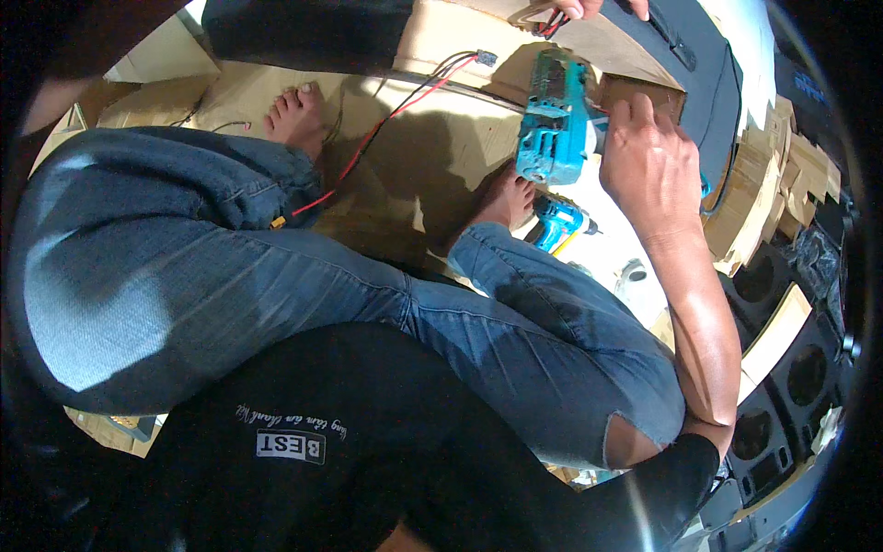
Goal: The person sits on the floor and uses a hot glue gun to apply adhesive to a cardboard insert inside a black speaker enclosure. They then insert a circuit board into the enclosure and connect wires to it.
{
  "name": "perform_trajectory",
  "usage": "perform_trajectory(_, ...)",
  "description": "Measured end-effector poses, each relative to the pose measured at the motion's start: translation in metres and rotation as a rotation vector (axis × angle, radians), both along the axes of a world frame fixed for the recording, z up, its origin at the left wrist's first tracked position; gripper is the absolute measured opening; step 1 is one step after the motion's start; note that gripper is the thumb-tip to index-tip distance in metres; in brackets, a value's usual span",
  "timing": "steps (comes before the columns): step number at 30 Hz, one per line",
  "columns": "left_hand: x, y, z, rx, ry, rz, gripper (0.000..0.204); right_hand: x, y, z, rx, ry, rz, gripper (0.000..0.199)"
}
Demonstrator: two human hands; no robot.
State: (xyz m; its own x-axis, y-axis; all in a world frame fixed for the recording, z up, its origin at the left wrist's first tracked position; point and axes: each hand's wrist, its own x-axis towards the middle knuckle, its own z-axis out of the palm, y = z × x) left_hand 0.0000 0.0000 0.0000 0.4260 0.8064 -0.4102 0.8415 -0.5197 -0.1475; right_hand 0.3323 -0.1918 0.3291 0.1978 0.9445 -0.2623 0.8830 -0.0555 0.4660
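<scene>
My right hand (pixel 648 170) is curled into a grip just right of a teal power tool (pixel 561 124) with a vented housing and a worn dark end. The tool's handle is mostly hidden by the hand, and its exact kind does not show. At the top edge, parted fingertips of my left hand (pixel 581 8) rest by a black-covered wooden box (pixel 635 55); the rest of that hand is out of view. Beside the fingertips, red and black wires (pixel 552 24) lie at the box. Another red-and-black wire lead (pixel 370 136) with a black connector runs towards my leg.
A blue cordless drill (pixel 556 221) lies beside my right foot (pixel 508 195). My left foot (pixel 299 120) stands on brown cardboard (pixel 368 198). Right of my arm are cardboard pieces (pixel 759 184) and black panels (pixel 800 377) with round openings. A black cable (pixel 733 120) hangs along the box.
</scene>
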Motion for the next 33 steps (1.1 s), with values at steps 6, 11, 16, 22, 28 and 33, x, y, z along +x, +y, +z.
perform_trajectory(6,-0.006,0.0,0.009,0.178,-0.234,0.004,0.058,-0.007,0.007,-0.017,0.146,0.092,0.173,0.009)
perform_trajectory(11,-0.002,-0.004,0.005,0.105,-0.173,-0.056,0.05,0.001,0.008,-0.015,0.156,0.051,0.206,0.011)
perform_trajectory(16,-0.006,-0.001,-0.015,0.164,-0.248,0.065,0.046,0.003,-0.001,-0.005,0.11,0.054,0.097,0.013)
perform_trajectory(22,-0.004,-0.003,-0.003,0.245,-0.216,-0.094,0.039,-0.003,0.001,0.014,-0.091,-0.059,-0.024,0.015)
perform_trajectory(28,-0.004,-0.005,0.002,0.191,-0.24,-0.062,0.042,-0.004,0.002,0.013,-0.042,-0.131,0.093,0.013)
perform_trajectory(33,-0.005,-0.007,0.007,0.204,-0.224,-0.103,0.044,-0.009,0.005,0.015,-0.092,-0.123,0.068,0.014)
